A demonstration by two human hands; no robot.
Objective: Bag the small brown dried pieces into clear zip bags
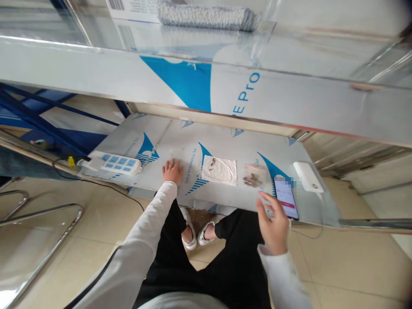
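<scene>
My left hand lies on the film-covered shelf with its fingers spread, just below a small clear plastic bag. To its right is a white cloth or tissue with a few small brown pieces near its upper left. Further right, a clear zip bag contains several thin brown bits, too small to name. My right hand hovers by the shelf's front edge, fingers apart and holding nothing. It is beside a phone whose screen is lit.
A white power strip lies at the shelf's left end. On the right rests a white power bank with a cable hanging over the edge. An upper glass-topped ledge crosses in front and holds a grey fluffy roll. A chair stands lower left.
</scene>
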